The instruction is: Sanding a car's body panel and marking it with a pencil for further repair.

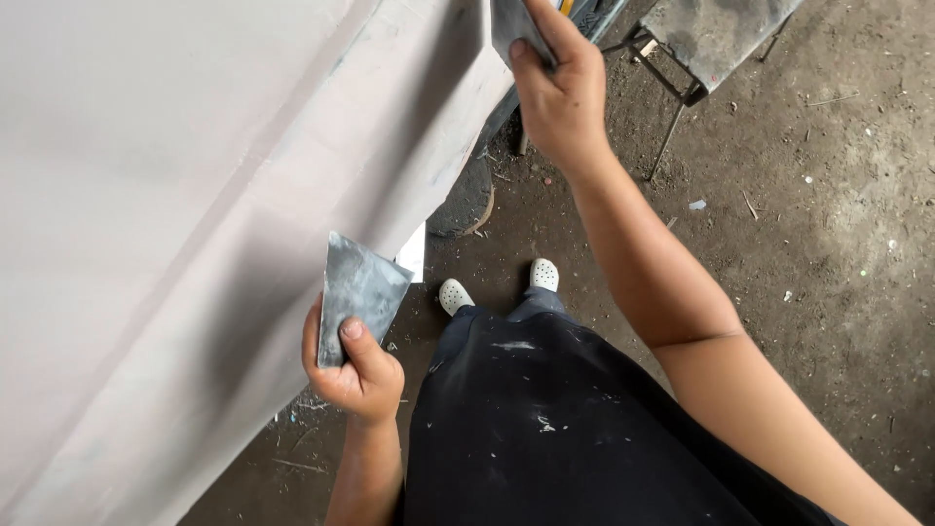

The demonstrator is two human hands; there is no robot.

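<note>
My left hand [355, 370] grips a flat grey metal scraper blade [357, 287], its wide edge up against the pale grey panel [195, 195] that fills the left of the view. My right hand [560, 93] is raised at the top centre and pinches a second grey scraper blade [511, 27], partly cut off by the frame's top edge, beside the panel's outer edge. My thumb lies across each blade.
Below me are my dark, paint-flecked trousers [545, 419] and two white shoes [455, 294] on a dirt floor [828, 253] strewn with small debris. A dusty metal-legged stand [711, 34] sits at the top right. A dark tyre-like shape [467, 200] shows under the panel.
</note>
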